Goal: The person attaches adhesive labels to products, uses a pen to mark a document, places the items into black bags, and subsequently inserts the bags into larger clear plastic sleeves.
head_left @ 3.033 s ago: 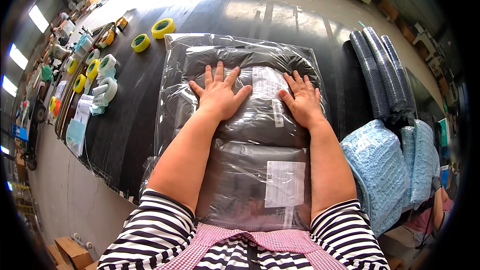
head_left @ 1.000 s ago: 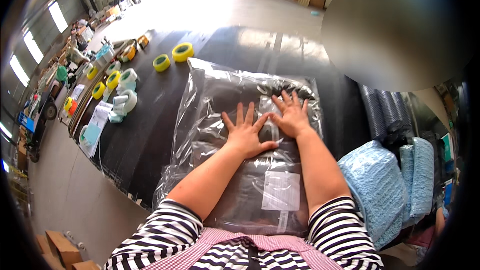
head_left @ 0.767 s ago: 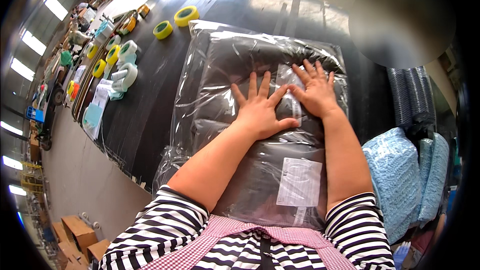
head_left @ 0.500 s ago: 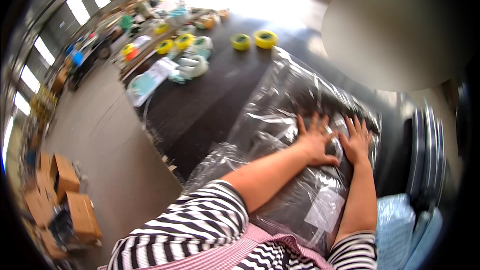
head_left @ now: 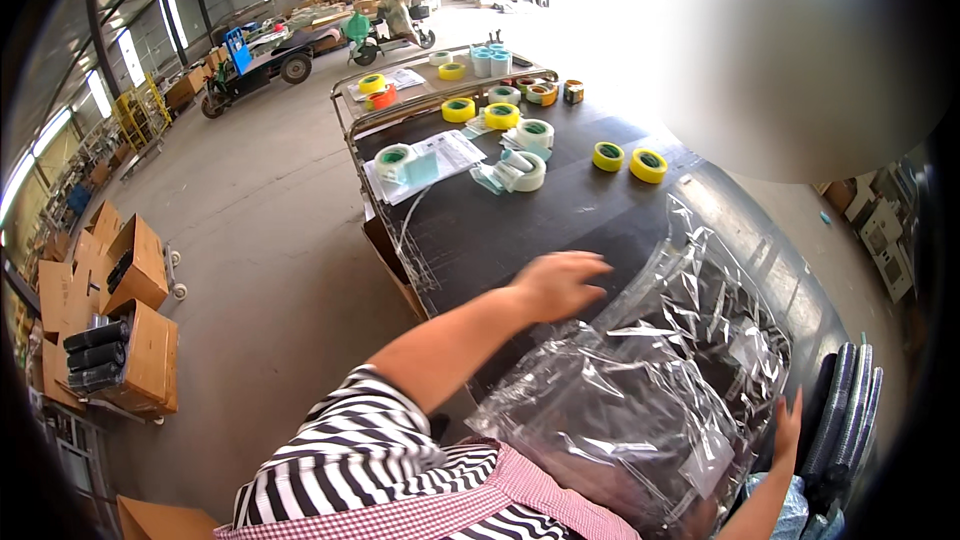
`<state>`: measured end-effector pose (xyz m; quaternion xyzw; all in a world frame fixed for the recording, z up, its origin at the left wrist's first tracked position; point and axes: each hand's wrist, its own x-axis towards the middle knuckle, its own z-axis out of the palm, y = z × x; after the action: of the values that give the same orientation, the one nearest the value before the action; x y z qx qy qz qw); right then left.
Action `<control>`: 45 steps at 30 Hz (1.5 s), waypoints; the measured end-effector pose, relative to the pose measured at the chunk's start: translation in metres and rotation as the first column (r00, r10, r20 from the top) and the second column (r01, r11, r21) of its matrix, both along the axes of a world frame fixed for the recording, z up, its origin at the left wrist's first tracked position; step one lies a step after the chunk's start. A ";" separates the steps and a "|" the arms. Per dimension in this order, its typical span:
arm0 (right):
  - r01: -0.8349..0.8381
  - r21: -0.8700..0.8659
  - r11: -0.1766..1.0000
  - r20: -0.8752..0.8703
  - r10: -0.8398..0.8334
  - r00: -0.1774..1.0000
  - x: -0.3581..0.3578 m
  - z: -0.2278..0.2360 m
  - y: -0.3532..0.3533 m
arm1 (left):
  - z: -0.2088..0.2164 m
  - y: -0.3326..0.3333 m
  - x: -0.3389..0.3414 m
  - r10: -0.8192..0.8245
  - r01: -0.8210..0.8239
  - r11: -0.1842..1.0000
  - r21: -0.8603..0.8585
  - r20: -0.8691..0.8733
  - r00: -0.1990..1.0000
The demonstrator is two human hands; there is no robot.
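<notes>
A large transparent plastic bag [head_left: 640, 400] with something dark inside lies wrinkled on the black table [head_left: 470, 240] in front of me. A white label [head_left: 708, 462] shows on its near right part. My left hand [head_left: 562, 285] is off the bag, above the table just beyond its left edge, fingers stretched to the right and holding nothing. At the bag's right edge is my right hand [head_left: 788, 428], fingers pointing up and apart. Whether it touches the plastic I cannot tell.
Yellow tape rolls [head_left: 648, 165] stand at the table's far side, with white rolls [head_left: 527, 171] and papers [head_left: 435, 165] farther left. Dark wrapped rolls [head_left: 845, 420] stand at the right. Cardboard boxes [head_left: 150, 360] sit on a cart at the left. A three-wheeled cart [head_left: 270, 60] is beyond.
My left hand has lifted off the bag and moved left. My right hand has slid to the bag's right edge. The view has shifted, showing more of the hall.
</notes>
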<state>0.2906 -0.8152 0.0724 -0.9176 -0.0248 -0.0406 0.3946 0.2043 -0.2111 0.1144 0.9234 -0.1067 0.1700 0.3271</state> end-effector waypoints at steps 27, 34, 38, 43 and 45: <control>0.182 -0.025 0.983 -0.314 -0.180 0.932 -0.014 -0.059 0.199 | -0.209 0.476 0.026 0.391 -0.408 0.863 0.298 0.119 0.913; 0.296 -0.366 0.882 -0.359 -0.427 0.830 0.040 -0.001 0.211 | -0.207 0.477 0.029 0.373 -0.383 0.860 0.337 0.097 0.923; 0.049 0.097 0.994 0.225 -0.070 0.972 0.107 0.065 0.433 | -0.202 0.479 0.028 0.339 -0.336 0.873 0.355 0.055 0.939; -0.522 0.457 0.720 -0.382 0.689 0.616 0.088 0.046 0.779 | -0.190 0.490 0.030 0.218 -0.178 0.886 0.427 -0.046 0.975; -0.709 0.153 0.689 -0.451 0.687 0.570 0.089 -0.002 0.854 | -0.182 0.497 0.027 0.139 -0.097 0.888 0.449 -0.060 0.988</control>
<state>0.3796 0.0390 0.0705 -0.8219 -0.2877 0.3444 0.3510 0.2317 0.2857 -0.0679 0.9852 -0.0714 0.1186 0.1011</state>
